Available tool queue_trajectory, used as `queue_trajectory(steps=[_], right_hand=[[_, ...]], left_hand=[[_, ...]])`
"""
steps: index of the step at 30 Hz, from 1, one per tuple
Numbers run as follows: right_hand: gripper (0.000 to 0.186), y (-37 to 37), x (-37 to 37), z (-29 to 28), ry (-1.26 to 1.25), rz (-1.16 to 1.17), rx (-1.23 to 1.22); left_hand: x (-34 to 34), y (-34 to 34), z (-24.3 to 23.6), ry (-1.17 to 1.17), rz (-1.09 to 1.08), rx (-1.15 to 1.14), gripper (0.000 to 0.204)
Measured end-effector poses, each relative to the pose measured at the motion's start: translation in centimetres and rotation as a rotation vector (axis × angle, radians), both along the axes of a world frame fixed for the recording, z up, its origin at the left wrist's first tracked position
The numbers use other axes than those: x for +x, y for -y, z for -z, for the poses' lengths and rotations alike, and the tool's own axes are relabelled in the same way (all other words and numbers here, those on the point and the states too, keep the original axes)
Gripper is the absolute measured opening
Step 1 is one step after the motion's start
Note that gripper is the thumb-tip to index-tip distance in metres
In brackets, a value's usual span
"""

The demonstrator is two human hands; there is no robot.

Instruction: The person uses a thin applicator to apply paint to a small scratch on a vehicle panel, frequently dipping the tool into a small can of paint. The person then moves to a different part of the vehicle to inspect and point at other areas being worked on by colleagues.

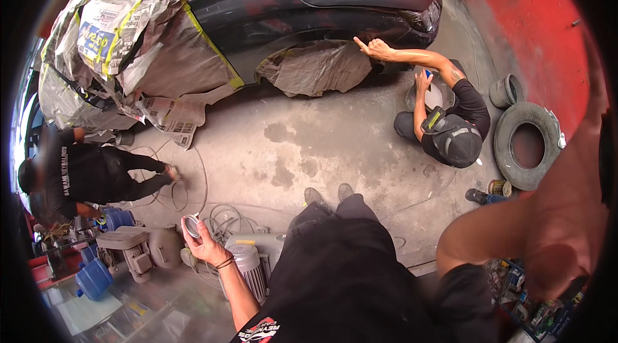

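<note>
My left hand (210, 248), with a dark band at the wrist, is raised over the lower left. Its fingers close on a small round disc (192, 226) with a pale rim and grey face; whether it is a lid or a shallow tin I cannot tell. At the right, my right arm is bent up very near the camera. My right hand (559, 266) is blurred there, its fingers not readable. Across the floor, a dark car (309, 11) is partly covered with newspaper (315, 67) and yellow tape.
A crouching person (460, 127) in a cap points at the car. Another person (96, 172) leans at the left. A tyre (528, 145) and bucket (506, 91) stand by the red wall (515, 15). Motors (248, 269), hoses (225, 217) and a blue jug (94, 278) lie lower left.
</note>
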State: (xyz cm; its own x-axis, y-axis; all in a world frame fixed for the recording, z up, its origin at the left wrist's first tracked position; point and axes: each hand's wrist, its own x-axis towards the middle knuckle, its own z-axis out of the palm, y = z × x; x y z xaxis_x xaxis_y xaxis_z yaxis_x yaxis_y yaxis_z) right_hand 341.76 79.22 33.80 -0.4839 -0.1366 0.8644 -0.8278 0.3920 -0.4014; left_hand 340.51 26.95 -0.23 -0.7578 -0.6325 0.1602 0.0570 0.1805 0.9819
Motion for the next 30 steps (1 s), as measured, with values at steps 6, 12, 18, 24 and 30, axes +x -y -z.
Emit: queue_trajectory(steps=[6, 12, 18, 24, 30], right_hand=[[0.071, 0.0, -1.7, 12.3, 0.677, 0.372, -0.106], [0.057, 0.3, 0.3, 34.8, 1.256, 0.359, -0.063], [0.057, -0.9, -1.1, 54.0, 1.528, 0.252, 0.242], [0.054, -3.0, -6.1, 70.0, 1.395, 0.301, 0.23], [0.053, -3.4, -10.8, 79.6, 1.187, 0.325, 0.26]], left_hand=[[-5.2, -3.6, 0.2, 0.007, 0.086, -0.086, 0.052], [-9.7, -10.0, 3.3, 0.031, 0.115, -0.091, 0.05], [-14.7, -16.0, 13.6, 0.039, 0.103, -0.086, 0.05], [-21.3, -18.2, 29.3, -0.033, 0.117, -0.065, 0.054], [-26.5, -18.5, 40.0, -0.177, 0.137, -0.1, 0.054]])
